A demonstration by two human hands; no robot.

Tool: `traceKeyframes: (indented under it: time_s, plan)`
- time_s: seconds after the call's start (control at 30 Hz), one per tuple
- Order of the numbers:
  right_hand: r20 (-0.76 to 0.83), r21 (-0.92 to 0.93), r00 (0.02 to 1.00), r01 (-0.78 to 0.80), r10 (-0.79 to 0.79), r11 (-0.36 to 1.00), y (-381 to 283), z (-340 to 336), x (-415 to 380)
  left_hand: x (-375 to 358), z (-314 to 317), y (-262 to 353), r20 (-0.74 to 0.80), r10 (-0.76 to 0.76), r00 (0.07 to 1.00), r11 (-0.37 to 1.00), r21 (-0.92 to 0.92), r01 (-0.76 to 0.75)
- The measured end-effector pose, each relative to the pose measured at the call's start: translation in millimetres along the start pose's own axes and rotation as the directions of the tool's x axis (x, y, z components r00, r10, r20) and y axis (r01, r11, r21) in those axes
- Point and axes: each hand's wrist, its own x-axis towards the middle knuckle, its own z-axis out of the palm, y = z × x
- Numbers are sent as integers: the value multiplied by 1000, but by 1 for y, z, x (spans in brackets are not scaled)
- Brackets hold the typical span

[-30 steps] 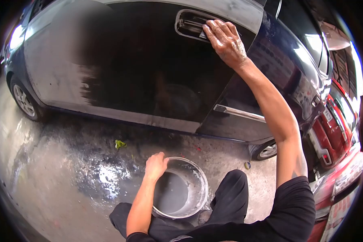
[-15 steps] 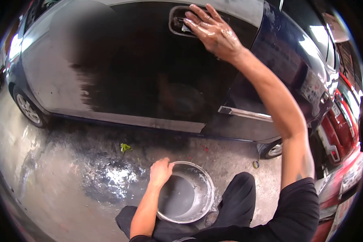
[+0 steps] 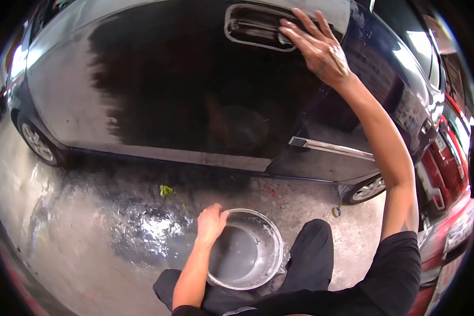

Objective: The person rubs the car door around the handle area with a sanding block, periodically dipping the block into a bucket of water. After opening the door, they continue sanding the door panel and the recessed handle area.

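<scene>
My left hand [image 3: 212, 223] is closed on the left rim of a round basin [image 3: 279, 252] that holds grey, cloudy water. My right hand [image 3: 324, 55] is up at the car door [image 3: 168, 89], wet, with its fingers stretched out and spread. Those fingertips rest at the right end of the door handle recess [image 3: 237, 42], which has a pale outline around it. Whatever lies under the palm is hidden. The middle of the door panel looks dark and wet, while its left side and lower strip are dull grey.
A silver trim strip [image 3: 332, 147] runs along the lower rear panel. On the wet concrete floor [image 3: 89, 221] lie a yellow-green scrap [image 3: 166, 190] and a small tape roll [image 3: 336, 211]. My bent knee [image 3: 313, 242] is right of the basin. A red vehicle [image 3: 442, 168] stands at far right.
My right hand has slid right and slightly down across the handle recess, uncovering more of it. My left hand stays on the basin rim.
</scene>
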Motion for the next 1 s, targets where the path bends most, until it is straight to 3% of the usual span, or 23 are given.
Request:
traceKeyframes:
  time_s: [0.13,0.17,0.27,0.3,0.4,0.47,0.63,0.7,0.77,0.8,0.83,0.9,1.0]
  plan:
    - [-94,44,994,67,-62,997,-18,26,29,2,-1,10,32,1,999,998,67,-3]
    - [-9,49,999,39,-38,998,-28,18,44,3,1,13,40,3,999,997,71,-6]
    - [20,11,993,116,-117,993,-8,-9,27,2,-3,8,35,-41,999,999,21,40]
    - [41,23,998,43,-44,999,-4,-13,12,2,-3,7,27,-26,999,999,30,25]
    - [-30,-48,999,27,-29,998,-1,15,1,1,0,9,18,-16,1000,999,42,16]
    - [25,-115,996,85,-83,990,-22,10,27,2,-1,10,50,-1,999,997,80,-3]
    - [61,38,994,89,-91,995,2,-30,13,2,2,6,27,2,1000,998,64,-4]
    - [95,-38,988,124,-120,992,0,-14,1,0,0,10,45,8,999,996,84,-11]
    - [-10,-73,999,37,-38,997,-10,13,13,3,-1,13,63,20,998,993,115,-27]
    - [2,-89,992,125,-125,988,-20,5,29,4,0,14,66,20,998,992,120,-28]
    - [-45,-52,995,90,-92,995,-28,15,44,4,1,14,73,18,997,992,126,-27]
    - [-29,-7,989,148,-148,989,-24,1,52,4,7,6,44,35,998,993,110,-40]
    - [41,-14,992,117,-116,993,5,-22,7,1,2,2,4,35,999,997,69,-35]
